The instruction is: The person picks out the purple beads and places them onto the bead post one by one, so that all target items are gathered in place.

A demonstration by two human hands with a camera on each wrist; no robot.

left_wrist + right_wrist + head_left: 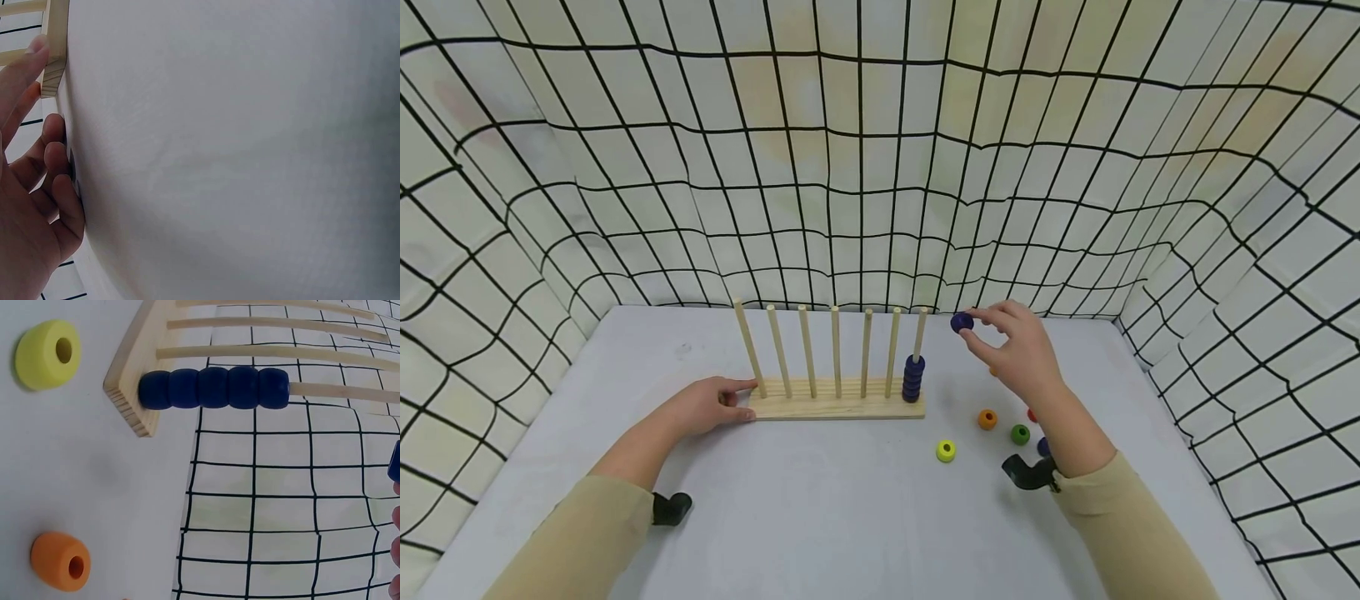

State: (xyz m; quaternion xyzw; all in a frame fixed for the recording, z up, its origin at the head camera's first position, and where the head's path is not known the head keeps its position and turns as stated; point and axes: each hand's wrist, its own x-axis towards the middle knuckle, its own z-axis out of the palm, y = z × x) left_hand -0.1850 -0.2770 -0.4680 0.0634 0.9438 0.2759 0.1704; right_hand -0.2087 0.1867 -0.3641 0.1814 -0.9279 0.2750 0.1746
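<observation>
A wooden peg board (835,407) with several upright pegs stands on the table. On its rightmost peg is a stack of dark blue beads (214,387); the other pegs are bare. My left hand (703,406) pinches the board's left end between thumb and fingers, as the left wrist view also shows. High to the right of the stacked peg, my right hand (1018,350) holds one more dark blue bead (962,322) between thumb and fingertips. This bead is apart from the peg. In the right wrist view only its edge and some fingertips show.
Loose beads lie right of the board: yellow (946,451), orange (987,419), green (1020,434), and a red one (1032,415) and a blue one (1043,447) partly behind the right forearm. A black grid net (860,167) over white walls encloses the table's back and sides.
</observation>
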